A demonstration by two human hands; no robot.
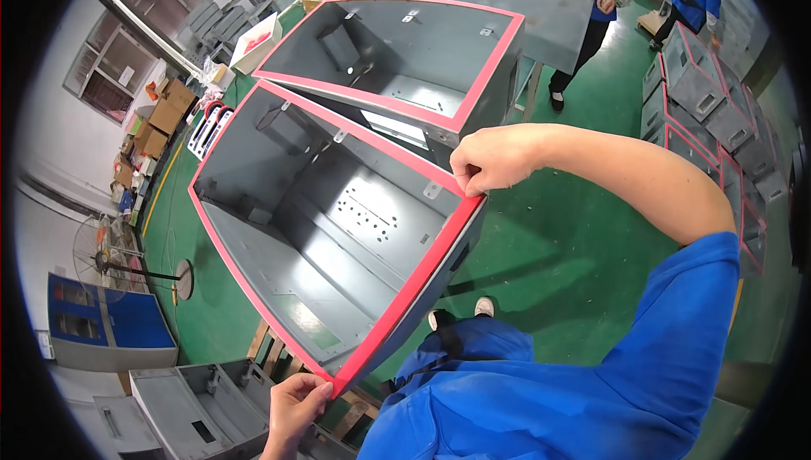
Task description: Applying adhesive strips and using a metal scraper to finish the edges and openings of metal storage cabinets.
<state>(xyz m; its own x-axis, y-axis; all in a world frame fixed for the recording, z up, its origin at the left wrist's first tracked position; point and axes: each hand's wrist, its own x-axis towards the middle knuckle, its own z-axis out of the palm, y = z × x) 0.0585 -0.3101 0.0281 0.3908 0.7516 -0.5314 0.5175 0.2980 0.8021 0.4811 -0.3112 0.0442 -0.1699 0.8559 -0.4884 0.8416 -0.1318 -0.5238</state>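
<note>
A grey sheet-metal cabinet (325,232) lies with its open side up in front of me, its rim lined with red strip. Along the edge nearest me runs a brighter red edge strip (405,291). At the corner on the lower left, my left hand (296,409) is closed, pinching the strip's end between thumb and fingers. My right hand (498,160) is closed at the opposite corner, its fingertips pressed down on the strip's other end. Inside the cabinet, small brackets and a group of punched holes show.
A second red-rimmed cabinet (397,59) stands just beyond, with more behind it. Stacked grey cabinets (710,97) line the right side. Two people in blue are at the far right. A floor fan (106,261) and grey metal housings (198,409) are on the left.
</note>
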